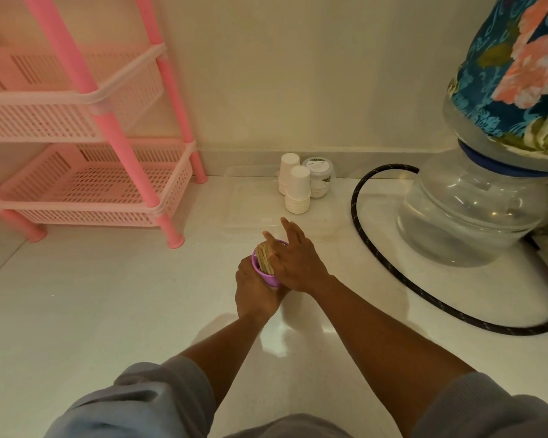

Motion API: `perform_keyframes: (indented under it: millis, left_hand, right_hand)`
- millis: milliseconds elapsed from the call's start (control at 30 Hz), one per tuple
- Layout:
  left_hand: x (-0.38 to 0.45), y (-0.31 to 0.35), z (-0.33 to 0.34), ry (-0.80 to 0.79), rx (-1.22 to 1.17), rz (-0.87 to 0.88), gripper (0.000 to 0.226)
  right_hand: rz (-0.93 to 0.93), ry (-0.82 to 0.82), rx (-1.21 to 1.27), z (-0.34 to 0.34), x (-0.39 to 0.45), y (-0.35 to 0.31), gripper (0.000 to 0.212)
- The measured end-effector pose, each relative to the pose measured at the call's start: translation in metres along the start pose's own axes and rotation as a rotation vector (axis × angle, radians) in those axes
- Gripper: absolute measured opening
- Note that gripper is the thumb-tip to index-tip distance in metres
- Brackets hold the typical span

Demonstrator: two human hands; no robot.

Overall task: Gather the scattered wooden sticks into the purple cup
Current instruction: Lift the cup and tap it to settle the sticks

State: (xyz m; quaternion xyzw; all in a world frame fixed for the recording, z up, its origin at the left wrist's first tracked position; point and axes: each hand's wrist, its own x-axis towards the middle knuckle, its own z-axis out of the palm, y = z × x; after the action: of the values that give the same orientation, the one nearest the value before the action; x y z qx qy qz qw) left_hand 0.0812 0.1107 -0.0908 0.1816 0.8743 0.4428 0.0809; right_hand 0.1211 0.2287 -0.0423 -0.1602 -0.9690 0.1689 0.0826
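Observation:
A small purple cup (268, 277) stands tilted on the white floor at the centre of the view. A bundle of wooden sticks (264, 258) stands inside it, leaning toward the left rim. My left hand (253, 290) wraps around the cup's near side from below. My right hand (293, 262) rests on the cup's right rim against the sticks, with thumb and forefinger pressed to them and the other fingers stretched out. No loose sticks show on the floor.
A pink two-tier basket rack (86, 184) stands at the left. A clear plastic tray (250, 197) lies behind the cup, with stacked white paper cups (297, 189) and a lidded jar (319, 177). A water jug (475, 203) and a black hose (370, 245) are at the right.

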Motion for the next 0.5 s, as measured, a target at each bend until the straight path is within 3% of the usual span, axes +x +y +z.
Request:
perform_keyframes:
  millis: [233,500]
  left_hand:
    - [-0.003,0.000,-0.001,0.034,0.013,0.041,0.098]
    - [-0.002,0.000,-0.001,0.039,0.026,0.066,0.097]
  right_hand:
    - [0.351,0.043,0.253,0.000,0.000,0.016,0.066]
    - [0.332,0.061,0.275,0.008,0.003,0.021,0.065]
